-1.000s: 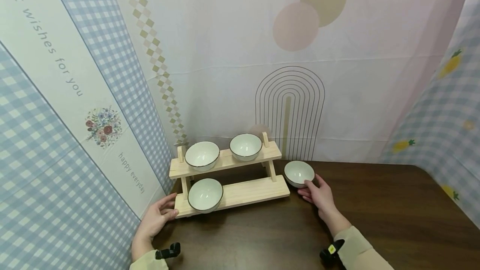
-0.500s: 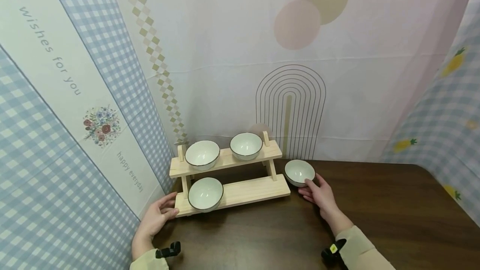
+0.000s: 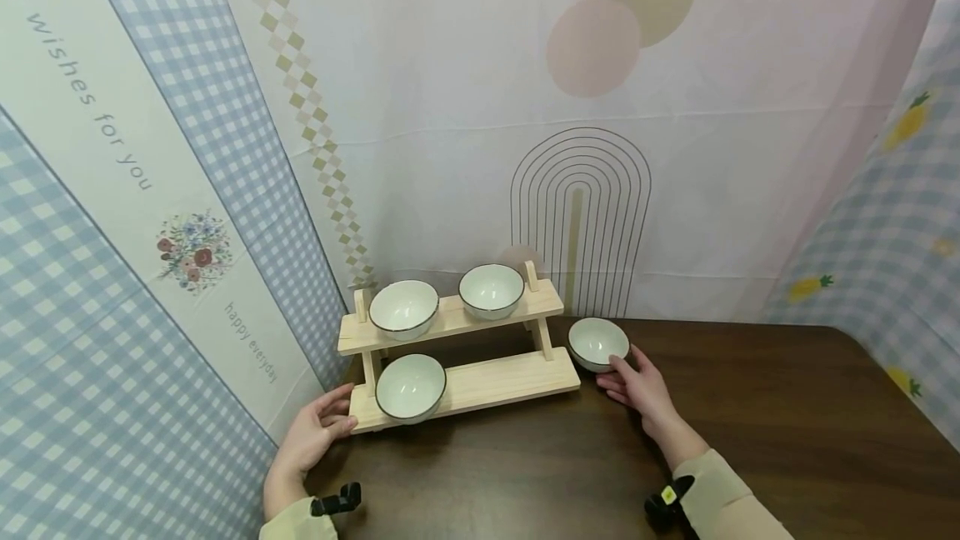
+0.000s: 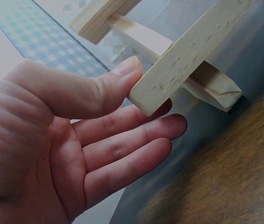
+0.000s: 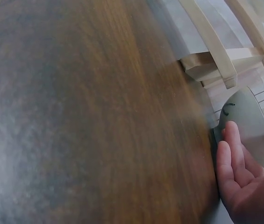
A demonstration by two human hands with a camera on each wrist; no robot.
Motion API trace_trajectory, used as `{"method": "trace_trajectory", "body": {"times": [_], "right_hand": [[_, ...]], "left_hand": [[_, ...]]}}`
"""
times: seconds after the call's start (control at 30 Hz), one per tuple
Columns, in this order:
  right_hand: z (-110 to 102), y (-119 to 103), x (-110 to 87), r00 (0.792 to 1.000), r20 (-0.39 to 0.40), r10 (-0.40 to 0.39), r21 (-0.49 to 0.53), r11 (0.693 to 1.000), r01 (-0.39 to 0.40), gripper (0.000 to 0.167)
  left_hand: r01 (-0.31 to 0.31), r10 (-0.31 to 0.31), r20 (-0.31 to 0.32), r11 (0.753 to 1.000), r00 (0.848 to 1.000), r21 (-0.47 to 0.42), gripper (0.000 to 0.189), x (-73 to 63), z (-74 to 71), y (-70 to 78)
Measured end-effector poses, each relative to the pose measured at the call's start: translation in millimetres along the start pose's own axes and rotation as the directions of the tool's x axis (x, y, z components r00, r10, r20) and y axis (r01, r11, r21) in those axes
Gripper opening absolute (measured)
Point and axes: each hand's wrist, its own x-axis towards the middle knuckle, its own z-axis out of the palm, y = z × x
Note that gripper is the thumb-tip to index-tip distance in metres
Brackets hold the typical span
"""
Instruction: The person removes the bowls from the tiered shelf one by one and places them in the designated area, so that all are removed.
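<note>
A two-tier wooden shelf [image 3: 495, 386] stands on the table. My left hand [image 3: 311, 433] pinches the left end of its lower board [image 4: 169, 77], the thumb on the board's end and the fingertips partly hidden behind it. Just right of the shelf is a white bowl [image 3: 597, 343] with a dark rim. My right hand [image 3: 645, 394] holds this bowl, thumb over the rim and fingers against its outer side [image 5: 248, 123]. Two similar bowls, one at left [image 3: 405, 308] and one at right [image 3: 492, 290], sit on the upper board. Another bowl [image 3: 411, 387] rests on the lower board's left part.
The dark brown table [image 3: 510, 482] spreads in front of the shelf and to the right. A patterned cloth [image 3: 427, 107] hangs close behind the shelf. At left, a blue checked cloth [image 3: 180, 48] comes near my left hand; another checked cloth [image 3: 885, 273] hangs at right.
The head view has shifted very slightly. Both hands, the shelf and the bowls keep their places.
</note>
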Motion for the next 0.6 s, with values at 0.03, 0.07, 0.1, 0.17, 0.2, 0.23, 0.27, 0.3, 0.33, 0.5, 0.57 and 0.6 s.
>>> {"method": "trace_trajectory", "body": {"times": [0.03,0.07,0.1,0.17,0.2,0.23,0.27,0.3,0.33,0.5,0.57,0.6], "right_hand": [[-0.1,0.2,0.3,1.0,0.002,0.0,-0.002,1.0,0.0,0.088],[-0.1,0.3,0.4,1.0,0.003,0.002,-0.004,1.0,-0.002,0.088],[-0.2,0.5,0.5,1.0,0.004,0.003,-0.007,1.0,-0.003,0.089],[-0.3,0.8,0.6,1.0,0.007,0.005,-0.012,1.0,-0.005,0.091],[-0.3,0.8,0.4,1.0,0.007,0.005,-0.012,1.0,-0.005,0.091],[-0.3,0.7,0.3,1.0,0.01,0.005,-0.015,1.0,-0.005,0.092],[-0.2,0.4,0.2,1.0,0.011,0.004,-0.016,1.0,-0.004,0.092],[-0.4,0.4,0.1,1.0,0.011,0.005,-0.017,1.0,-0.005,0.092],[-0.8,0.5,0.4,1.0,0.014,0.005,-0.017,1.0,-0.005,0.092],[-3.9,1.4,-0.1,1.0,0.011,0.014,-0.03,0.999,-0.014,0.091],[-4.8,1.4,-1.7,1.0,0.004,0.013,-0.039,0.999,-0.013,0.091],[-5.2,1.5,-2.5,1.0,0.0,0.011,-0.044,0.999,-0.011,0.09]], "left_hand": [[0.0,0.0,0.0,1.0,1.0,0.001,0.065,0.1,0.0,0.0],[0.0,0.0,0.003,1.0,1.0,0.001,0.065,0.2,0.1,0.1],[-0.001,0.001,0.005,1.0,1.0,0.004,0.065,0.5,0.3,0.1],[0.0,0.0,0.007,1.0,1.0,0.005,0.065,0.9,0.5,0.2],[0.001,-0.001,0.007,1.0,1.0,0.006,0.066,1.1,0.5,0.2],[0.002,-0.002,0.007,1.0,1.0,0.005,0.066,1.3,0.5,0.1],[0.004,-0.004,0.006,1.0,1.0,0.005,0.066,1.4,0.6,0.2],[0.006,-0.006,0.003,1.0,1.0,0.006,0.066,1.8,0.6,-0.1],[0.008,-0.008,0.001,1.0,1.0,0.005,0.065,2.1,0.7,-0.6],[0.009,-0.009,-0.001,1.0,1.0,0.003,0.065,3.1,0.6,-2.8],[0.007,-0.007,0.0,1.0,1.0,-0.001,0.065,2.9,0.4,-3.0],[0.006,-0.006,0.002,1.0,1.0,-0.003,0.065,2.8,0.3,-3.1]]}}
